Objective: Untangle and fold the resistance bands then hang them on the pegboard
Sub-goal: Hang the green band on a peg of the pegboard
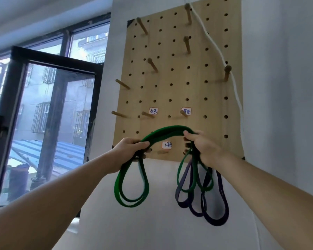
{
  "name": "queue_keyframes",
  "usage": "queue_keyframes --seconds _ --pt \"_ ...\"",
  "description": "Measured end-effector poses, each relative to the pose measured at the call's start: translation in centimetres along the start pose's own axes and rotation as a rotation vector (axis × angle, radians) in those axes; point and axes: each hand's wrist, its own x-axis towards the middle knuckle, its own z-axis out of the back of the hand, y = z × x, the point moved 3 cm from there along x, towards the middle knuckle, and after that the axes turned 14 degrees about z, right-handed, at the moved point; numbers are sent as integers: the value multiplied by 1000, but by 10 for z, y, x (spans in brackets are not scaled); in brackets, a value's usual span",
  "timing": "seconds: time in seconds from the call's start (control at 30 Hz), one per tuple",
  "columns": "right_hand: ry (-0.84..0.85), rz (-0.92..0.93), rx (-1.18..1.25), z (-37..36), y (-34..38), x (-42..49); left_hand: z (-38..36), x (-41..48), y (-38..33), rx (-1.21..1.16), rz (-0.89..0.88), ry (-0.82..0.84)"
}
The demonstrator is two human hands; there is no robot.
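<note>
A folded green resistance band point(167, 131) arches between my two hands in front of the lower part of the wooden pegboard point(197, 91). My left hand point(129, 150) grips its left end, and green loops hang below that hand. My right hand point(203, 147) grips the right end together with a purple band point(215, 210), whose dark loops hang down beside more green loops. A small white label point(167, 145) shows under the arch, with a short peg point(162, 152) just below it. Two more labels point(153, 111) sit higher up next to pegs.
Several wooden pegs point(142, 25) stick out of the board. A white cord point(213, 42) runs down its right side over two pegs. A dark-framed open window point(49, 112) fills the left. White wall lies below and right of the board.
</note>
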Motion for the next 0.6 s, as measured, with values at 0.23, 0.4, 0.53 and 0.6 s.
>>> queue_keyframes --seconds 0.23,0.4,0.53,0.6 --pt "-19 -92 -3 -18 -14 21 -2 34 8 -259 -15 -177" --pt "-6 -74 -47 -21 -31 22 -5 51 20 -340 -44 -200" --pt "-106 58 -139 -28 -61 12 -16 62 37 -362 -41 -177" --pt "-136 153 -151 -34 -74 2 -23 67 45 -369 -43 -175"
